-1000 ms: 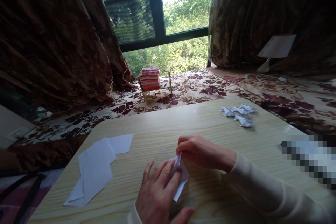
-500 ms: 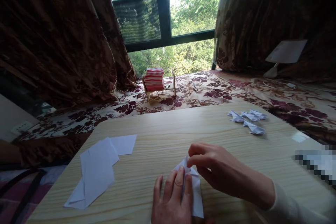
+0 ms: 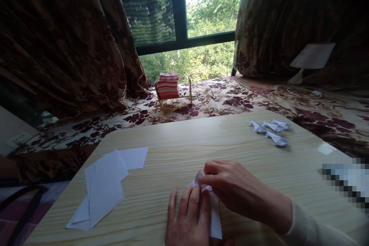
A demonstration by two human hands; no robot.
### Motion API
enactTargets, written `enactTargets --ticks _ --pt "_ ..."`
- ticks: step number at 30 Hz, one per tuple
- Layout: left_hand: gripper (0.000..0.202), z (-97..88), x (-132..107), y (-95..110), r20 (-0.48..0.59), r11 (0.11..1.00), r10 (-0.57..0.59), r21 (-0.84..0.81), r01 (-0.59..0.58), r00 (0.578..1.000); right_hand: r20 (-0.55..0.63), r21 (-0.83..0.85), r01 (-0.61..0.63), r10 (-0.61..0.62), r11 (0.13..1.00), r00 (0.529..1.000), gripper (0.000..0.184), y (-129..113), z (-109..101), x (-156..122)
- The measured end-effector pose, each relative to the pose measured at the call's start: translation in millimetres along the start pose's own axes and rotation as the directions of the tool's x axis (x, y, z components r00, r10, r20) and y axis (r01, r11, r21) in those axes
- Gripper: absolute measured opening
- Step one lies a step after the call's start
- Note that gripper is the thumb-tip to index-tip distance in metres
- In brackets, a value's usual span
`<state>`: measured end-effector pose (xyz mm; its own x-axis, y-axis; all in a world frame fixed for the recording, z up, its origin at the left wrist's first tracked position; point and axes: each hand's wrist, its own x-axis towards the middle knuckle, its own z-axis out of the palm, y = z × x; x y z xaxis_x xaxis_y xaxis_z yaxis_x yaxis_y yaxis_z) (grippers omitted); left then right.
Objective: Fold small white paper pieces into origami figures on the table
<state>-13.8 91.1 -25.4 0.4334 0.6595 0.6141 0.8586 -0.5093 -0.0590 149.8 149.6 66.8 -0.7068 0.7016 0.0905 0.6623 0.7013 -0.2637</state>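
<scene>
A partly folded sheet of white paper [image 3: 215, 215] lies on the wooden table near its front edge. My left hand [image 3: 188, 215] rests flat on it, fingers stretched out and slightly apart, covering much of its left side. At the sheet's top, my right hand [image 3: 230, 184] pinches a raised paper flap between thumb and curled forefinger. The flap's tip shows just left of the right fingertips. Creases under the left hand are hidden.
Loose white sheets [image 3: 105, 188] overlap on the table's left. Several folded paper pieces [image 3: 276, 138] sit at the back right. A pixelated object [image 3: 348, 180] lies at the right edge. Behind the table, a small rack [image 3: 173, 98] carries stacked pink striped cloths [image 3: 168, 85]; a lamp [image 3: 313, 57] stands right.
My right hand has moved a little to the left, and the flap at the paper's top now leans left. My left hand stays pressed on the sheet.
</scene>
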Motion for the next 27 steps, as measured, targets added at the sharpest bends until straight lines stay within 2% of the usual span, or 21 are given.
enactTargets --ticks 13,27 --pt "0.059 -4.0 -0.1 -0.5 0.002 1.0 0.018 0.005 -0.018 1.0 0.001 -0.014 0.016 -0.016 1.0 1.0 0.022 -1.7 9.1 1.8" --pt "0.06 -3.2 0.9 2.5 -0.027 1.0 0.002 0.008 -0.002 1.0 0.003 0.25 -0.059 0.06 0.966 0.998 0.022 -5.9 8.6 -2.2"
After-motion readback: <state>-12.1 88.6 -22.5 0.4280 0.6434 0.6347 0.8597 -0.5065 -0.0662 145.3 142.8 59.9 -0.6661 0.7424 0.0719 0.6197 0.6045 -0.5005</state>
